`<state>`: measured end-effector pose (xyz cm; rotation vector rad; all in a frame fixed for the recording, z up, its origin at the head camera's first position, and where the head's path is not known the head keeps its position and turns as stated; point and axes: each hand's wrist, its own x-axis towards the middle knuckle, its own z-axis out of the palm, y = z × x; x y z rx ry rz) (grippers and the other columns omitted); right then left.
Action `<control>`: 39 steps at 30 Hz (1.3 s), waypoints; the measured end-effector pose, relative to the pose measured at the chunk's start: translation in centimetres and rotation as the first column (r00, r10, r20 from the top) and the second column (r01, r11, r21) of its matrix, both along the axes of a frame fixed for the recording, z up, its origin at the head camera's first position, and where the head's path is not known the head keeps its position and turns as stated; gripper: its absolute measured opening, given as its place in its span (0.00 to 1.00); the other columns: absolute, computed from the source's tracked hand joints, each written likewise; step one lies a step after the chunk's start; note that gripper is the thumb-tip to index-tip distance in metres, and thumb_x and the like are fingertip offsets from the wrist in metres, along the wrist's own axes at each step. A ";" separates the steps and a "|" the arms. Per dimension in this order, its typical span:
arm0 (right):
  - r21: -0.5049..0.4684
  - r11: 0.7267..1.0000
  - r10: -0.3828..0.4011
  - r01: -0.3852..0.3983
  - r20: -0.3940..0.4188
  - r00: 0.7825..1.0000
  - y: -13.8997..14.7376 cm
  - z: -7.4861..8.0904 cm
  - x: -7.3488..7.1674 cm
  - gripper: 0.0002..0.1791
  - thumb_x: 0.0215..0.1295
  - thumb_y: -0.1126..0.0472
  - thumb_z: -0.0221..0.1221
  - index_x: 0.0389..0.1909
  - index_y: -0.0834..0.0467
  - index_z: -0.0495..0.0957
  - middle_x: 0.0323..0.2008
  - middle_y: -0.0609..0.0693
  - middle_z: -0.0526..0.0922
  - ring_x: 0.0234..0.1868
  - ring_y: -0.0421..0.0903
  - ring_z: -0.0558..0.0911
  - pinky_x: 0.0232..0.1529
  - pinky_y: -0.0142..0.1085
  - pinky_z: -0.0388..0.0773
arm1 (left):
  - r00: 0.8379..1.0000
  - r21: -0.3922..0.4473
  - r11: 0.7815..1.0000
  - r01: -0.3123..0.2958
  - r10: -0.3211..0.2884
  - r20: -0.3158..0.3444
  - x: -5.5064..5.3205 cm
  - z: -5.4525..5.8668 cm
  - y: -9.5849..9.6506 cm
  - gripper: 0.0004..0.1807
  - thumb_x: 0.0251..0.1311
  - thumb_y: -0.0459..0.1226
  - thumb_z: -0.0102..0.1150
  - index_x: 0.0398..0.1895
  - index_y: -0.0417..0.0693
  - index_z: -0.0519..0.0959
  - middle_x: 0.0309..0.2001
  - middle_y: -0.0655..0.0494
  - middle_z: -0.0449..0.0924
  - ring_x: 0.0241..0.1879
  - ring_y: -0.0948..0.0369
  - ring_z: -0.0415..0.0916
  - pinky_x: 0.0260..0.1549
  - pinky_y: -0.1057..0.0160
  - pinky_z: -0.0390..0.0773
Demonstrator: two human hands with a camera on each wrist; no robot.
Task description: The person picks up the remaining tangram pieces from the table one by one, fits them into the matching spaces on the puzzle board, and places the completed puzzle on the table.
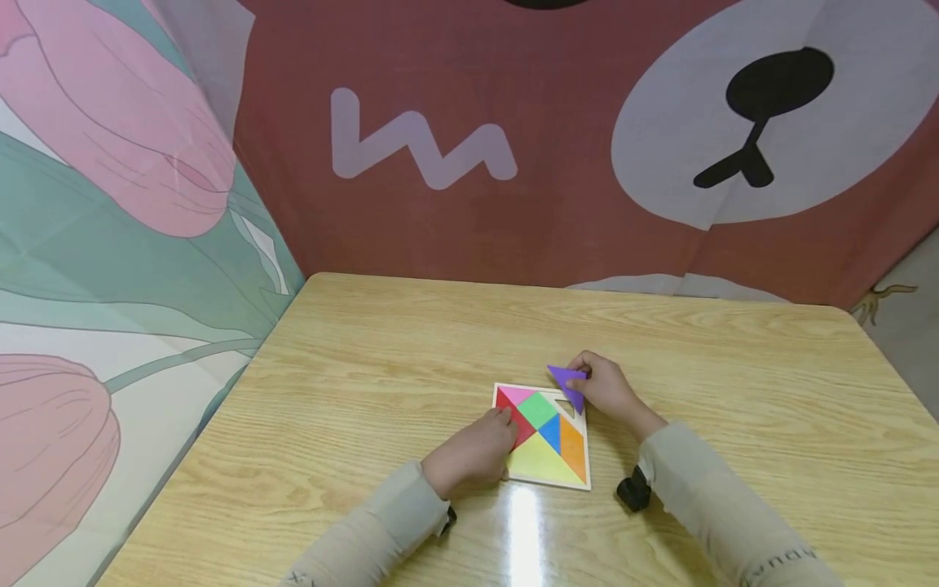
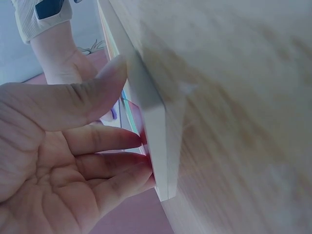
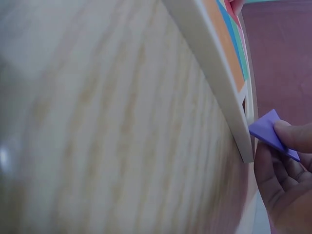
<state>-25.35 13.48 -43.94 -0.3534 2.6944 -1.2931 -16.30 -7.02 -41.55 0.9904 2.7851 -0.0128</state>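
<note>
A square tangram board (image 1: 589, 465) with a pale rim lies on the table. Over its top right corner, my right hand (image 1: 605, 386) pinches a purple triangle piece (image 3: 270, 129) between thumb and fingers, tilted above the uncovered recess (image 1: 566, 407). My left hand (image 1: 480, 447) rests at the board's left side, fingertips on the red triangle (image 1: 523, 430) and thumb along the edge in the left wrist view. Set in the board are a pink piece (image 1: 516, 395), a green square (image 1: 538, 410), a blue triangle (image 1: 551, 433), an orange piece (image 1: 573, 450) and a yellow triangle (image 1: 543, 465).
The wood-grain table (image 1: 352, 391) extends around the board on every side. Behind it hangs a reddish-brown cloth (image 1: 440, 236) with a cartoon face, and a floral cloth (image 1: 147, 269) is at the left. A black wrist device (image 1: 634, 490) sits under the right sleeve.
</note>
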 end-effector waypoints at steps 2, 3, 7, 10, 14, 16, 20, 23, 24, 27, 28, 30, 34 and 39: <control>-0.003 1.000 0.007 -0.007 -0.004 1.000 0.0 -0.1 0.1 0.06 0.53 0.69 0.57 0.33 0.65 0.72 0.27 0.53 0.74 0.29 0.47 0.69 0.27 0.33 0.68 | 1.000 0.000 1.000 -0.003 0.003 0.007 0.0 0.0 0.0 0.20 0.42 0.37 0.63 0.40 0.39 0.73 0.43 0.49 0.70 0.50 0.56 0.65 0.54 0.67 0.59; -0.002 1.000 0.009 -0.009 -0.008 1.000 0.0 -0.1 0.1 0.06 0.52 0.69 0.57 0.32 0.65 0.72 0.27 0.53 0.73 0.28 0.47 0.69 0.26 0.33 0.68 | 1.000 -0.001 1.000 -0.002 0.002 0.006 0.0 0.0 0.0 0.19 0.42 0.37 0.63 0.40 0.39 0.73 0.43 0.49 0.70 0.50 0.56 0.65 0.54 0.67 0.59; 0.005 1.000 0.018 -0.018 -0.011 1.000 0.1 -0.4 0.2 0.06 0.52 0.69 0.57 0.32 0.65 0.73 0.26 0.53 0.73 0.27 0.46 0.69 0.25 0.33 0.69 | 1.000 0.001 1.000 0.002 -0.002 -0.003 -0.1 0.0 0.0 0.19 0.40 0.36 0.62 0.39 0.39 0.73 0.43 0.48 0.70 0.50 0.55 0.65 0.53 0.66 0.60; 0.010 1.000 0.024 -0.024 0.010 1.000 0.1 -0.4 0.3 0.07 0.52 0.69 0.57 0.33 0.65 0.72 0.26 0.53 0.73 0.28 0.46 0.70 0.25 0.32 0.70 | 1.000 0.004 1.000 0.002 -0.002 -0.004 -0.1 0.1 0.0 0.19 0.39 0.35 0.61 0.39 0.39 0.73 0.42 0.48 0.70 0.48 0.55 0.66 0.52 0.66 0.62; 0.004 1.000 0.026 -0.027 0.027 0.999 0.2 -0.3 0.5 0.07 0.53 0.69 0.57 0.33 0.66 0.72 0.27 0.54 0.74 0.29 0.47 0.70 0.26 0.32 0.71 | 1.000 0.003 1.000 -0.005 0.005 0.010 -0.1 0.3 0.1 0.20 0.40 0.34 0.60 0.41 0.38 0.73 0.44 0.47 0.70 0.50 0.55 0.65 0.53 0.66 0.61; 0.002 1.000 0.025 -0.025 0.027 0.999 0.2 -0.3 0.6 0.07 0.52 0.69 0.57 0.33 0.66 0.72 0.27 0.54 0.74 0.29 0.47 0.70 0.25 0.32 0.71 | 1.000 0.000 1.000 -0.005 0.005 0.017 -0.1 0.5 0.1 0.20 0.40 0.34 0.60 0.41 0.37 0.73 0.45 0.46 0.70 0.51 0.54 0.64 0.53 0.66 0.60; -0.001 1.000 0.030 -0.030 0.038 0.999 0.3 -0.4 0.6 0.07 0.52 0.70 0.57 0.33 0.67 0.72 0.27 0.55 0.74 0.27 0.46 0.71 0.22 0.31 0.72 | 1.000 -0.005 1.000 0.000 0.000 0.019 0.0 0.6 0.2 0.20 0.41 0.35 0.61 0.41 0.37 0.73 0.45 0.46 0.70 0.51 0.54 0.64 0.54 0.66 0.59; -0.026 0.999 0.048 -0.047 0.054 0.997 0.4 -0.4 0.8 0.06 0.52 0.71 0.56 0.32 0.67 0.71 0.28 0.57 0.74 0.26 0.46 0.72 0.21 0.31 0.74 | 1.000 -0.007 1.000 -0.002 0.002 0.022 0.0 0.7 0.2 0.19 0.42 0.34 0.60 0.41 0.38 0.73 0.45 0.47 0.70 0.51 0.55 0.64 0.54 0.66 0.59; -0.035 0.998 0.056 -0.054 0.058 0.997 0.4 -0.3 0.9 0.06 0.52 0.71 0.56 0.32 0.67 0.71 0.28 0.57 0.74 0.25 0.46 0.72 0.21 0.32 0.74 | 1.000 -0.006 1.000 -0.003 0.003 0.025 0.1 0.7 0.2 0.19 0.42 0.34 0.60 0.41 0.38 0.73 0.45 0.47 0.70 0.51 0.55 0.64 0.54 0.66 0.59; -0.050 0.994 0.096 -0.094 0.037 0.995 0.5 0.0 1.1 0.05 0.53 0.69 0.56 0.30 0.66 0.71 0.28 0.57 0.74 0.24 0.44 0.72 0.19 0.31 0.74 | 0.999 0.000 1.000 -0.009 0.009 0.031 0.1 0.7 0.2 0.19 0.42 0.34 0.61 0.41 0.38 0.73 0.45 0.47 0.70 0.51 0.55 0.64 0.53 0.66 0.60; -0.050 0.994 0.103 -0.101 0.033 0.994 0.5 0.0 1.2 0.05 0.53 0.69 0.57 0.30 0.66 0.71 0.27 0.57 0.74 0.23 0.44 0.72 0.19 0.32 0.74 | 1.000 0.002 1.000 -0.008 0.008 0.030 0.1 0.7 0.2 0.19 0.41 0.35 0.61 0.40 0.38 0.73 0.45 0.47 0.70 0.50 0.55 0.65 0.53 0.66 0.61; -0.041 0.993 0.110 -0.109 0.025 0.994 0.5 0.0 1.2 0.04 0.52 0.69 0.57 0.29 0.65 0.72 0.27 0.56 0.74 0.23 0.44 0.72 0.19 0.32 0.73 | 1.000 0.004 1.000 -0.007 0.007 0.027 0.1 0.7 0.2 0.20 0.41 0.35 0.62 0.41 0.38 0.73 0.45 0.47 0.70 0.50 0.55 0.65 0.53 0.66 0.61; -0.006 0.995 0.104 -0.104 0.022 0.994 0.4 -0.2 1.1 0.04 0.50 0.72 0.57 0.28 0.65 0.73 0.26 0.54 0.75 0.25 0.44 0.72 0.22 0.32 0.72 | 1.000 0.005 1.000 -0.004 0.004 0.019 0.1 0.6 0.2 0.20 0.42 0.36 0.62 0.41 0.38 0.73 0.45 0.47 0.70 0.51 0.55 0.65 0.53 0.66 0.60; 0.021 0.991 0.130 -0.130 -0.002 0.992 0.3 -0.2 1.1 0.04 0.49 0.72 0.58 0.28 0.65 0.74 0.26 0.52 0.75 0.27 0.45 0.71 0.26 0.32 0.71 | 0.998 0.010 0.999 -0.031 0.030 0.047 0.2 0.6 0.2 0.20 0.44 0.35 0.60 0.43 0.38 0.72 0.47 0.47 0.69 0.52 0.56 0.64 0.54 0.65 0.60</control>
